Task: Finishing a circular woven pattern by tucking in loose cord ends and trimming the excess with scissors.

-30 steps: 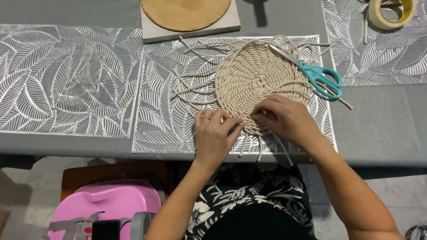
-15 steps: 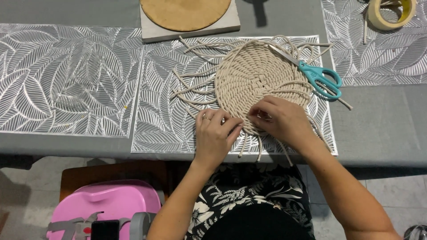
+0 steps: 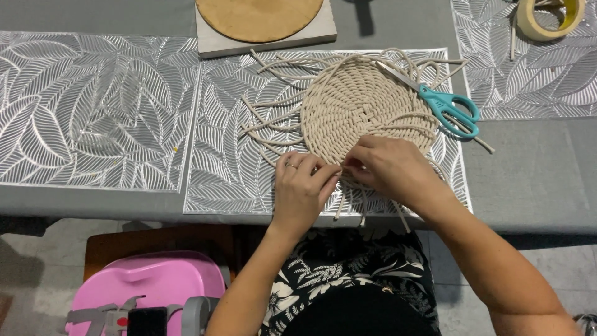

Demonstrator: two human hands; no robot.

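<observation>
A round mat woven of beige cord (image 3: 364, 106) lies on a silver leaf-patterned placemat (image 3: 230, 155), with loose cord ends (image 3: 267, 118) sticking out around its rim. My left hand (image 3: 305, 186) and my right hand (image 3: 388, 168) meet at the mat's near edge. The fingertips of both hands pinch the cords there. A ring sits on a finger of my left hand. Teal-handled scissors (image 3: 451, 109) rest across the mat's right side.
A round cork disc (image 3: 258, 14) on a pale square slab sits at the back. A roll of tape (image 3: 550, 17) lies at the far right. Other leaf-patterned placemats (image 3: 93, 112) cover the grey table. A pink case (image 3: 149, 292) stands on a stool below left.
Both hands have shifted slightly along the near edge of the mat, fingers working the cords. The scissors and the mat stay where they were.
</observation>
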